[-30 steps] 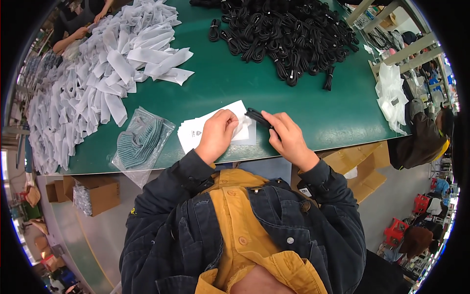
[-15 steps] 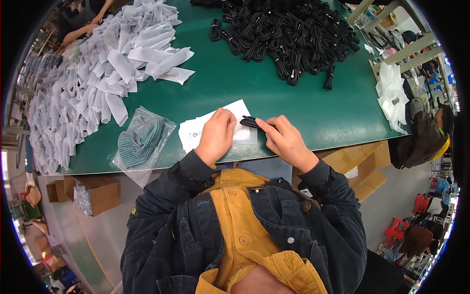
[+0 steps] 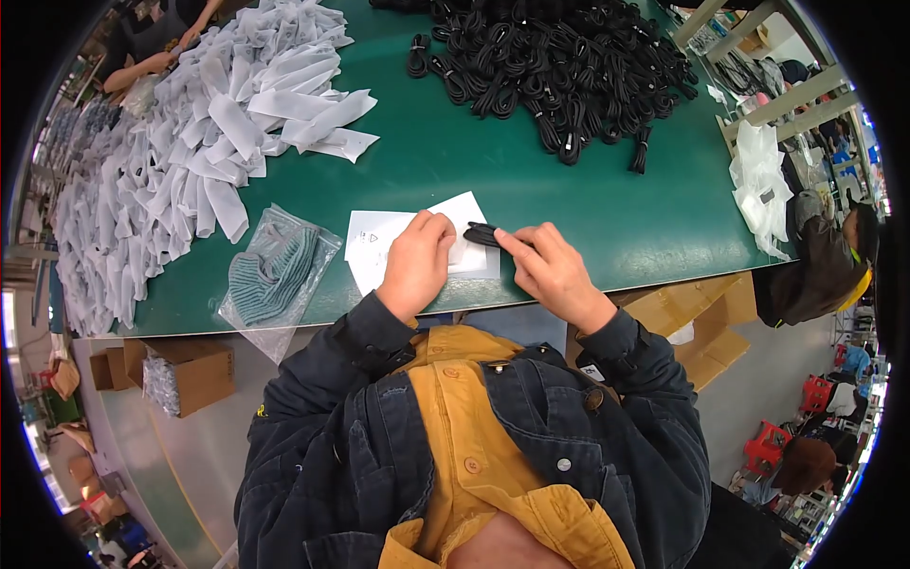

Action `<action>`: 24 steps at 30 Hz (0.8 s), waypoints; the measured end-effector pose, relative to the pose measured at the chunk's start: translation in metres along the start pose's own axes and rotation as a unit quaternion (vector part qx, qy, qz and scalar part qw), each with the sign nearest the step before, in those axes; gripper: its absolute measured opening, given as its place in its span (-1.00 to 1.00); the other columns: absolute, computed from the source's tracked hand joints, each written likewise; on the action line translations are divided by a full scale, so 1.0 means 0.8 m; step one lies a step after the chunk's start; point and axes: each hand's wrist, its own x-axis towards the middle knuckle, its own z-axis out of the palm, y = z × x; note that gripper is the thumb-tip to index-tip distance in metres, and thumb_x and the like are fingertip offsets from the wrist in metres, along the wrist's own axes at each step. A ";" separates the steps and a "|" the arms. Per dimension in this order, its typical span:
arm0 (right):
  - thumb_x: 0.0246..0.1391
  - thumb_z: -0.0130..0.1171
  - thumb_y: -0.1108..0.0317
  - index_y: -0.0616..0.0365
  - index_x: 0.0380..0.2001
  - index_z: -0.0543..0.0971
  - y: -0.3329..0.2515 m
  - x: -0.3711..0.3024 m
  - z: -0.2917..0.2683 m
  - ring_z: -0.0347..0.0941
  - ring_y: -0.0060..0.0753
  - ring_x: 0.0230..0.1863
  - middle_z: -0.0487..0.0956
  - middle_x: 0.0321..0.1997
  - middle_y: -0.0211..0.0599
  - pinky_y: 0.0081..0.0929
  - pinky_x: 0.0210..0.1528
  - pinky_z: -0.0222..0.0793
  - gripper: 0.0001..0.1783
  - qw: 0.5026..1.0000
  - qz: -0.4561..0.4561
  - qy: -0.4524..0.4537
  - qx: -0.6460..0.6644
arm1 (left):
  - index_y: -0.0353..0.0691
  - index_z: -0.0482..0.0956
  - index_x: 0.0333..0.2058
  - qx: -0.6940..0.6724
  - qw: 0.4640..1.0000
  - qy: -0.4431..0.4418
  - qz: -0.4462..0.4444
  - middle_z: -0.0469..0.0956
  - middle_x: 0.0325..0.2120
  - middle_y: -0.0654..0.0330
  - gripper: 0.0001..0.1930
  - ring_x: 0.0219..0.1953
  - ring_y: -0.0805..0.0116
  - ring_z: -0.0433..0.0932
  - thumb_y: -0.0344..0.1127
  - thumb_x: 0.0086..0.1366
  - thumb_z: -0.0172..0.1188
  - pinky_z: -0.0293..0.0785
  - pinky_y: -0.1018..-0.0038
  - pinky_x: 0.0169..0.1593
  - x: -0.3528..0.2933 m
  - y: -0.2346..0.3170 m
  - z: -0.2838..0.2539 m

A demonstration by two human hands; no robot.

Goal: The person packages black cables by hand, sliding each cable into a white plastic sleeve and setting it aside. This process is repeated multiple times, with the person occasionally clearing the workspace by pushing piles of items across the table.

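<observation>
My right hand [image 3: 555, 272] pinches a coiled black cable [image 3: 481, 233] between thumb and fingers, its loops pointing left. Just to the left, my left hand [image 3: 417, 264] is closed, thumb against fingertips, at the edge of a flat white bag [image 3: 463, 205] with a translucent margin. The cable's end lies over this bag; whether any of it is inside I cannot tell. Other flat white bags [image 3: 365, 232], one with a small printed triangle mark, lie beneath and left of my left hand. My fingers hide part of the bag's edge.
A heap of filled frosted bags [image 3: 204, 142] covers the green table's [image 3: 408, 142] left side. Black coiled cables [image 3: 559, 71] are piled at the back. A clear bag with ribbed grey-green fabric [image 3: 275, 270] lies at front left. Cardboard boxes [image 3: 697, 318] stand below the table edge.
The white bags left of my left hand have shifted, and one now shows a squarer upper-left corner. Both my hands and the cable stay almost in place. The co-worker's arm at far left moved slightly.
</observation>
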 end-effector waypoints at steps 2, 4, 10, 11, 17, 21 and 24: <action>-0.19 0.20 0.66 0.21 0.04 0.54 0.001 -0.001 -0.001 0.44 -0.19 -0.28 0.50 -0.22 -0.22 -0.33 -0.29 0.45 -0.41 1.000 -0.007 -0.015 -0.001 | -0.27 0.47 -0.33 -0.032 0.999 0.001 -0.023 0.43 -0.40 0.03 -0.92 -0.38 -0.06 0.48 -0.55 0.19 0.14 0.41 0.20 -0.28 0.002 0.003 -0.002; -0.19 0.21 0.63 0.21 0.06 0.52 0.003 -0.003 0.000 0.44 -0.17 -0.25 0.49 -0.21 -0.20 -0.31 -0.26 0.46 -0.40 0.999 -0.023 -0.047 -0.003 | -0.28 0.47 -0.34 -0.052 0.998 0.005 -0.041 0.43 -0.39 0.04 -0.91 -0.36 -0.05 0.48 -0.55 0.17 0.15 0.41 0.20 -0.25 0.002 0.006 -0.003; -0.06 0.23 0.59 0.21 0.01 0.54 0.007 -0.003 0.008 0.46 -0.33 -0.23 0.51 -0.25 -0.28 -0.41 -0.28 0.44 -0.53 0.951 0.199 -0.057 0.230 | -0.29 0.45 -0.35 -0.004 0.996 0.005 0.093 0.42 -0.37 0.06 -0.89 -0.27 0.00 0.46 -0.58 0.13 0.16 0.40 0.23 -0.20 0.001 0.018 -0.005; -0.01 0.23 0.57 0.22 -0.01 0.54 0.007 0.001 0.009 0.46 -0.38 -0.21 0.51 -0.26 -0.30 -0.44 -0.26 0.43 -0.58 0.851 0.367 -0.076 0.369 | -0.29 0.45 -0.35 0.009 0.993 0.005 0.121 0.42 -0.36 0.06 -0.88 -0.25 0.01 0.45 -0.58 0.13 0.16 0.40 0.23 -0.20 0.003 0.023 -0.005; 0.13 0.22 0.48 0.22 -0.12 0.53 0.002 0.017 0.014 0.42 -0.57 -0.16 0.49 -0.19 -0.33 -0.55 -0.20 0.39 -0.77 0.917 0.255 -0.030 0.305 | -0.30 0.45 -0.35 0.037 0.986 0.048 0.156 0.41 -0.31 0.05 -0.87 -0.20 0.03 0.40 -0.58 0.12 0.18 0.41 0.27 -0.20 0.025 0.034 -0.019; 0.11 0.26 0.49 0.22 -0.14 0.52 -0.003 0.042 0.009 0.42 -0.56 -0.18 0.45 -0.11 -0.26 -0.56 -0.18 0.38 -0.76 0.962 0.090 0.062 0.250 | -0.30 0.44 -0.36 -0.093 0.994 0.020 0.052 0.45 -0.23 0.15 -0.91 -0.32 0.32 0.40 -0.51 0.21 0.20 0.33 0.52 -0.18 0.037 0.029 -0.030; 0.05 0.31 0.52 0.20 -0.13 0.54 -0.005 0.060 0.012 0.41 -0.50 -0.16 0.42 -0.04 -0.22 -0.53 -0.16 0.39 -0.71 0.897 0.144 0.147 0.392 | -0.29 0.45 -0.35 -0.239 0.971 -0.013 -0.021 0.45 -0.21 0.23 -0.92 -0.29 0.43 0.38 -0.45 0.27 0.17 0.31 0.57 -0.16 0.047 0.027 -0.044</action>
